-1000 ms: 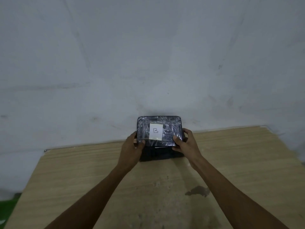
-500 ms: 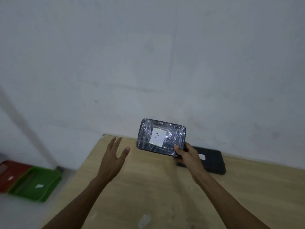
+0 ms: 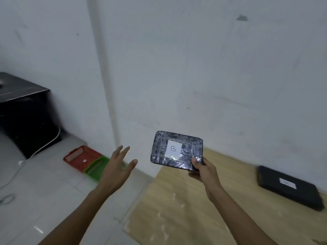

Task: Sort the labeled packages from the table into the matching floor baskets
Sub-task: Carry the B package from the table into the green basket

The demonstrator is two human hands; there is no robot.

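Observation:
My right hand [image 3: 203, 171] grips the lower right corner of a dark, plastic-wrapped package [image 3: 176, 150] with a white label marked B, held in the air above the table's left end. My left hand [image 3: 117, 167] hangs free to the left of it, fingers spread and holding nothing. A second dark package [image 3: 290, 187] with a white label lies on the wooden table [image 3: 185, 209] at the right, against the wall. On the floor by the wall stand a red basket [image 3: 80, 157] and a green basket [image 3: 95, 167], side by side, each with a small white tag.
A black cabinet [image 3: 24, 110] stands at the far left with a white cable [image 3: 44, 146] trailing over the grey tiled floor. A white wall rises behind the table and the baskets.
My left hand let go of the B package, which stays in my right hand. The view has swung left, bringing both floor baskets and the black cabinet into sight.

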